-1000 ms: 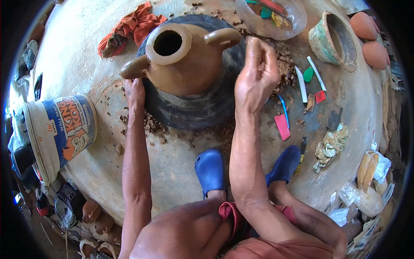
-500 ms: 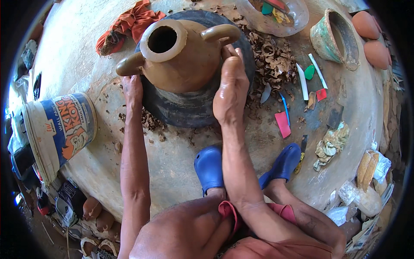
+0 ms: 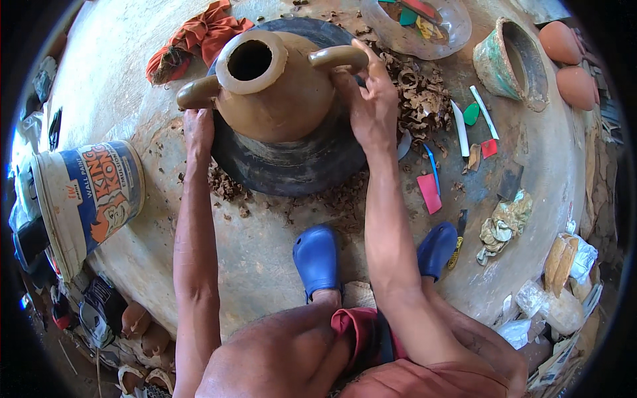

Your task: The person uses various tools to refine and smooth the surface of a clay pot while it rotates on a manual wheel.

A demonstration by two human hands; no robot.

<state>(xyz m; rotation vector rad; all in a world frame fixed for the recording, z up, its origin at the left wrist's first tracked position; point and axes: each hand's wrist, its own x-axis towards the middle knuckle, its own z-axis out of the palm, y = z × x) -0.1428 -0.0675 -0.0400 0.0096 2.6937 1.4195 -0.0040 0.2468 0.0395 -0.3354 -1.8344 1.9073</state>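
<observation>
A brown wet-looking clay pot (image 3: 282,99) with a wide round mouth stands upright on a dark round turntable (image 3: 279,169). It has a clay handle (image 3: 198,91) on its left and another handle (image 3: 337,57) on its right. My right hand (image 3: 375,99) is closed about the right handle, its fingertips at the outer end and its thumb beneath. Below the left handle is my left hand (image 3: 199,132), close against it; its fingers are hidden behind the handle and pot.
Clay shavings (image 3: 418,93) lie around the turntable. To the right are white strips (image 3: 460,129), coloured scraps and a crumpled cloth (image 3: 507,222). A paint bucket (image 3: 60,199) stands left, an orange cloth (image 3: 199,40) far left. A green-stained vessel (image 3: 497,66) sits far right near reddish pots (image 3: 576,87).
My right hand has shifted from the pot's lower right side up and outward to the right handle. The left hand stays by the left handle. The pot looks almost unmoved.
</observation>
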